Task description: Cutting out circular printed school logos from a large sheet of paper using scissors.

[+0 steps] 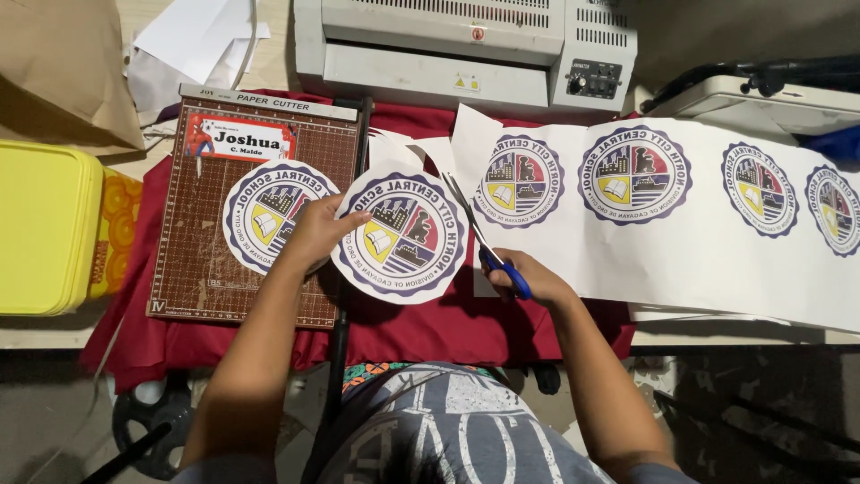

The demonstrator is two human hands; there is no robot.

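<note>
My left hand (318, 229) pinches the left edge of a round printed seal cut-out (403, 237), white-rimmed with a purple ring and a coloured shield. My right hand (528, 280) grips blue-handled scissors (484, 242); their blades point up and left along the cut-out's right edge. A long white sheet (717, 260) with several more printed seals stretches to the right. Another finished round cut-out (269, 215) lies on the paper cutter.
A brown gridded paper cutter (233, 260) sits left on a red cloth (448, 332). A grey laminator (466, 49) stands at the back. A yellow box (45, 229) is far left. Paper scraps (193, 40) lie at the back left.
</note>
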